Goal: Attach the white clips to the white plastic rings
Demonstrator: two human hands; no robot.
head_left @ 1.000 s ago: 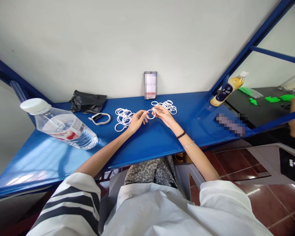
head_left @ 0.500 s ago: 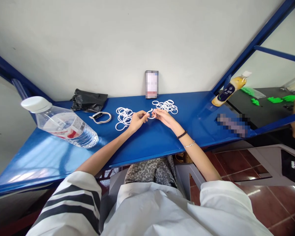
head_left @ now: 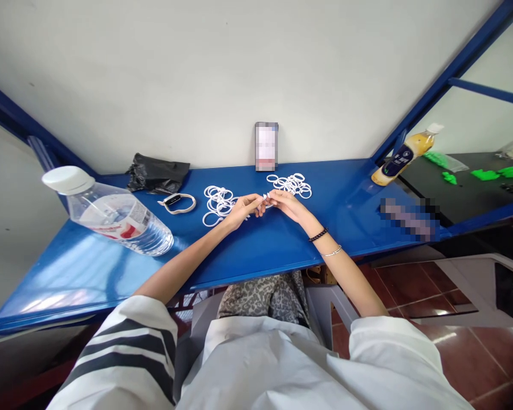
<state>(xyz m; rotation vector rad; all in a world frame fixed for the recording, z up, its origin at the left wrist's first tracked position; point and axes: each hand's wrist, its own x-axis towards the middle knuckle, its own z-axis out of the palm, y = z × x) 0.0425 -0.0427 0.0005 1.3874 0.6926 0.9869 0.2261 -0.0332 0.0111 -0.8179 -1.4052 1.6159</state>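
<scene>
My left hand [head_left: 244, 207] and my right hand [head_left: 287, 204] meet over the blue table [head_left: 282, 239], both pinching one white plastic ring [head_left: 265, 198] between the fingertips. The ring is mostly hidden by my fingers. A heap of white rings [head_left: 216, 203] lies just left of my left hand. Another heap of white rings [head_left: 294, 184] lies behind my right hand. My right wrist carries a dark bead bracelet and a thin silver bangle.
A large water bottle [head_left: 111, 215] lies on its side at the left. A watch [head_left: 177, 203] and a black bag [head_left: 158, 175] sit beyond it. A phone [head_left: 266, 146] leans on the wall. A yellow drink bottle [head_left: 404, 155] stands at the right corner.
The ring, open and clearly visible between my fingertips a second ago, is now squeezed between both hands and mostly hidden. The view has shifted slightly.
</scene>
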